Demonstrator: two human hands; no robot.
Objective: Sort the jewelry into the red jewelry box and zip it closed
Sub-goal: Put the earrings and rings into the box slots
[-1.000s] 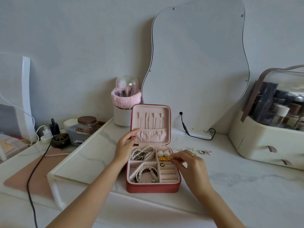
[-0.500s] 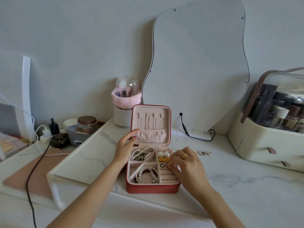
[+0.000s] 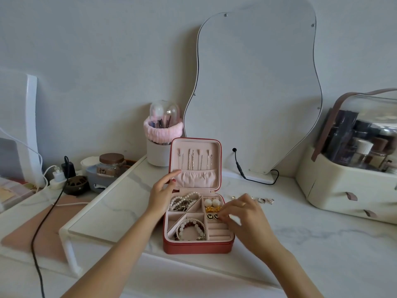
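The red jewelry box (image 3: 193, 247) lies open on the marble top, its pink lid (image 3: 195, 147) standing upright with chains hung inside. The compartments hold a pearl necklace (image 3: 184, 198), beaded bracelets (image 3: 191, 230), pearl earrings (image 3: 211, 202), a gold piece (image 3: 211, 209) and two black round studs (image 3: 209, 216). My left hand (image 3: 161, 192) rests against the lid's lower left edge, fingers straight. My right hand (image 3: 242, 216) is blurred, with fingers curled at the right-hand black stud, pinching it. Loose rings and earrings (image 3: 261, 200) lie on the table right of the box.
A wavy mirror (image 3: 257, 93) leans on the wall behind, with its black cable (image 3: 253, 179) on the table. A cream cosmetics organizer (image 3: 343, 190) stands at right. A brush holder (image 3: 159, 151) and a jar (image 3: 111, 164) are at back left.
My right hand moved from the gold piece down to the ring-roll section; a second black stud now sits beside the first. My left hand stayed on the lid.
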